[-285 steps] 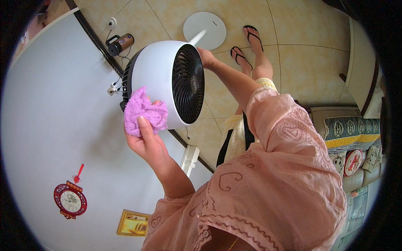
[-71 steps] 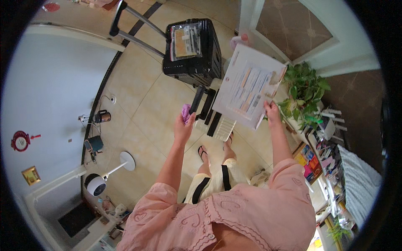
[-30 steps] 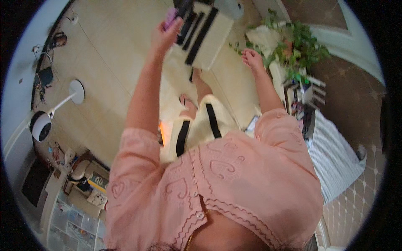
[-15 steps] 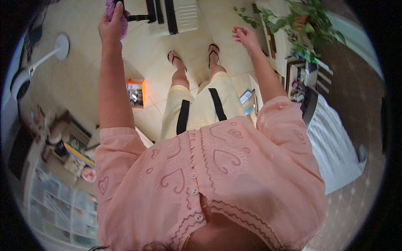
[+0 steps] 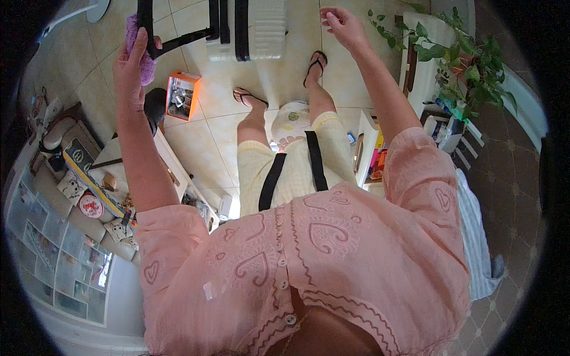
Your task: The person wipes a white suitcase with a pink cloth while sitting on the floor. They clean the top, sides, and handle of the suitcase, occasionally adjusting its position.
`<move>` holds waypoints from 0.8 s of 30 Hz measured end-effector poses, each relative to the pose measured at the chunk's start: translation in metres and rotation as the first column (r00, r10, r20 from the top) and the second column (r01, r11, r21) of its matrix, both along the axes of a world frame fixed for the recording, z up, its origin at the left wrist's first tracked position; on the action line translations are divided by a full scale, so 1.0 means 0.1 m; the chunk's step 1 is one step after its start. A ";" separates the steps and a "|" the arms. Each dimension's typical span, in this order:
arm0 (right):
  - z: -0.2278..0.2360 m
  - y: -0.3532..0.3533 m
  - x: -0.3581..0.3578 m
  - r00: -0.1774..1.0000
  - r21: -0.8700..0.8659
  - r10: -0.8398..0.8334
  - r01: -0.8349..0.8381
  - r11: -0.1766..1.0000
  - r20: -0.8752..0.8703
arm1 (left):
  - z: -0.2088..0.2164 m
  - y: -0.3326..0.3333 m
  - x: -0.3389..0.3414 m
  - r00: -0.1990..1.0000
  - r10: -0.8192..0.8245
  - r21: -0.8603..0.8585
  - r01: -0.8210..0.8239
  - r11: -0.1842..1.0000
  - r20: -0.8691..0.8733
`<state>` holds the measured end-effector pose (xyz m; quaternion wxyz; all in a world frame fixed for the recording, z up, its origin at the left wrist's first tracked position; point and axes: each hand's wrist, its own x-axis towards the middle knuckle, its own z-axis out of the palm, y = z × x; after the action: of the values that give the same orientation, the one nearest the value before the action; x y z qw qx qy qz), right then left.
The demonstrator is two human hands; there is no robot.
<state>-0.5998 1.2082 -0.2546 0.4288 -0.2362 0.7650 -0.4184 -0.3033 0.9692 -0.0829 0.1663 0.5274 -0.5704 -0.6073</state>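
Note:
My left hand (image 5: 129, 74) is closed around a fuzzy purple cloth (image 5: 148, 71), which it presses against the black pull handle (image 5: 184, 40) of a suitcase. The white ribbed suitcase (image 5: 267, 29) has black straps and stands at the top of the view, its far part cut off. Out to the right, my right hand (image 5: 347, 29) hangs in the air with loosely bent fingers, apart from one another and with nothing seen in them. It is to the right of the suitcase, not touching it.
An orange-edged box (image 5: 183, 96) with small items sits on the tiled floor (image 5: 208, 139) near my left forearm. A leafy plant (image 5: 463, 56) stands at the right, and a cluttered shelf (image 5: 89, 178) at the left. A round patterned stool (image 5: 291, 121) is behind my legs.
The view has shifted, bringing more of the handle and suitcase into sight. My feet have stepped, the right one now farther forward. My left hand still grips the cloth at the handle.

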 end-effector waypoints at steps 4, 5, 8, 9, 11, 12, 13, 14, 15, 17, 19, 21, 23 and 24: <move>-0.08 -0.29 0.18 0.949 -0.013 0.063 -0.070 0.997 -0.310 | -0.13 -0.23 0.32 0.980 -0.135 -0.048 0.143 0.989 0.145; -0.12 -0.36 0.23 0.912 -0.036 0.075 -0.097 0.995 -0.402 | -0.09 -0.15 0.33 0.972 -0.152 -0.140 0.178 0.974 0.181; -0.28 -0.83 0.23 0.767 -0.167 0.028 -0.176 0.970 -0.641 | -0.26 -0.10 0.48 0.997 0.061 -0.367 -0.078 0.927 -0.057; -0.33 -0.90 0.32 0.737 -0.205 0.005 -0.194 0.959 -0.675 | -0.26 -0.02 0.48 0.950 0.245 -0.378 -0.304 0.874 -0.196; -0.42 -1.00 0.39 0.721 -0.153 0.065 -0.232 0.961 -0.690 | -0.53 0.13 0.71 0.893 0.412 -0.365 -0.450 0.815 -0.182; -0.49 -1.04 0.36 0.706 -0.122 0.097 -0.253 0.960 -0.701 | -0.78 0.22 0.79 0.851 0.493 -0.351 -0.524 0.776 -0.181; -0.58 -1.04 0.38 0.702 -0.089 0.130 -0.267 0.960 -0.701 | -1.10 0.36 0.91 0.869 0.494 -0.356 -0.470 0.808 -0.027; -0.68 -1.02 0.44 0.693 -0.055 0.169 -0.288 0.956 -0.701 | -1.52 0.48 0.98 0.831 0.554 -0.361 -0.534 0.765 -0.054; -0.78 -1.00 0.50 0.684 -0.021 0.200 -0.300 0.954 -0.702 | -1.84 0.66 1.01 0.811 0.578 -0.225 -0.582 0.781 -0.090; -1.00 -0.90 0.62 0.726 -0.037 0.255 -0.360 0.932 -0.639 | -2.44 0.75 1.10 0.850 0.476 -0.389 -0.370 0.844 0.225; -1.08 -0.77 0.78 0.767 -0.121 0.247 -0.387 0.914 -0.592 | -2.88 0.71 1.19 0.853 0.456 -0.665 -0.188 0.723 0.254; -1.09 -0.64 0.94 0.820 -0.260 0.158 -0.348 0.900 -0.549 | -2.84 0.67 1.08 0.813 0.439 -0.763 0.009 0.647 0.382; -1.03 -0.49 1.06 0.835 -0.214 0.151 -0.303 0.928 -0.529 | -2.74 0.65 1.04 0.824 0.389 -0.784 0.103 0.612 0.412; -0.98 -0.47 1.08 0.842 -0.197 0.144 -0.283 0.939 -0.521 | -2.74 0.61 1.07 0.866 0.352 -0.806 0.093 0.585 0.355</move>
<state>-0.4917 1.1617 -0.3530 0.2253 -0.4759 0.7549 -0.3910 -0.1964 1.0302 -0.3574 0.2842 0.5697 -0.7618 -0.1200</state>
